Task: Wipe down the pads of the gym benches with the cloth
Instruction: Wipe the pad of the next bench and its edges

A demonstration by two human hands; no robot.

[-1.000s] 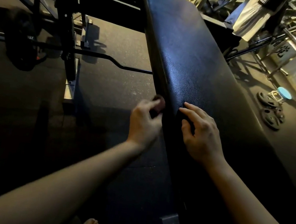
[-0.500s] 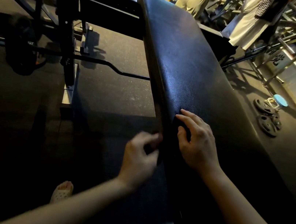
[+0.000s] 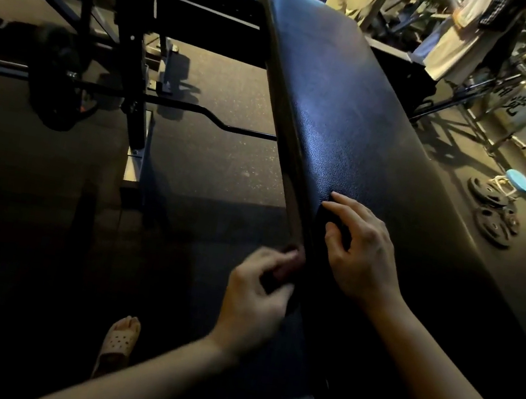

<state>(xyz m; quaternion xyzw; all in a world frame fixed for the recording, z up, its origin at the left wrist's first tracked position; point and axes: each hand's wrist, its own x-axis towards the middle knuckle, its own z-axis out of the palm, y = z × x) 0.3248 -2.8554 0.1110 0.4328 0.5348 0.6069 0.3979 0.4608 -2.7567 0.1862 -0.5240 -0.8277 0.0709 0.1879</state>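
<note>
Along the left edge of the long black bench pad (image 3: 362,118), down by its near end, two bare hands at work. Left hand (image 3: 257,297) curled beside the pad's side wall, fingers bunched around something small, dark and reddish, most likely the cloth (image 3: 289,264); too blurred and dim to say how much of it sits in the grip, or whether it touches the vinyl just now. Right hand (image 3: 359,251) spread flat on top of the pad, fingers splayed near the edge, gripping nothing, seemingly steadying. Probably a soft, light, limp rag: easy to wad up, prone to folding over itself and slipping out of a loose pinch, so better bunched well into the palm with the fingers pressing a flat face of it against the surface. Pad cover pebbled and slightly glossy, stiff over a padded core, firmly fixed to its frame; no need to lift or hold it, only to press and drag along it. Rounded edge likely to make the rag ride off sideways unless wrapped over the corner. Curl bar (image 3: 225,122) and weight plates (image 3: 491,216) well apart on the floor, clear of the stroke.
</note>
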